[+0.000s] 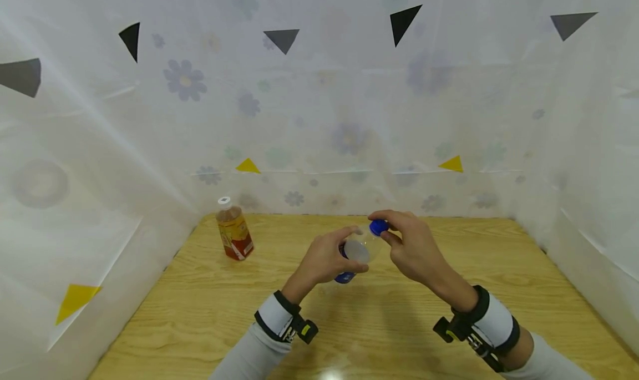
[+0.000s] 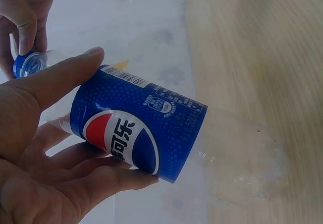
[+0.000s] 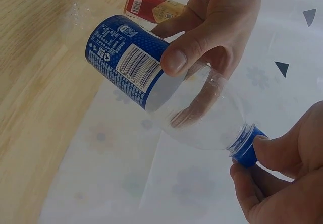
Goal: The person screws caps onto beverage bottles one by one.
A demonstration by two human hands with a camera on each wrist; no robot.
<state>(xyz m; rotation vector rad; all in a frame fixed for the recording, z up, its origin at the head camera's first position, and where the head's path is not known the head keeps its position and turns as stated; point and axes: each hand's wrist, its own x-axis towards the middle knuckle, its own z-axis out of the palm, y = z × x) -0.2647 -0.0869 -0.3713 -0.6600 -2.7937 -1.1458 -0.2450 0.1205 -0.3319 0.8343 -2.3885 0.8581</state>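
A clear plastic Pepsi bottle [image 2: 141, 118] with a blue label is held tilted above the table, its neck toward the right hand. My left hand [image 1: 329, 255] grips it around the upper body, thumb on one side and fingers on the other. With thumb and fingertips, my right hand [image 1: 411, 247] pinches the blue cap [image 1: 378, 227], which sits at the mouth of the bottle. In the right wrist view the cap [image 3: 247, 148] meets the neck, and the clear part of the bottle shows no drink inside.
A bottle of reddish-brown drink [image 1: 234, 230] with a white cap and yellow-red label stands at the table's back left. The wooden table [image 1: 199, 319] is bordered by pale flowered sheeting [image 1: 319, 119] at the back and sides. Both wrists carry strapped-on cameras.
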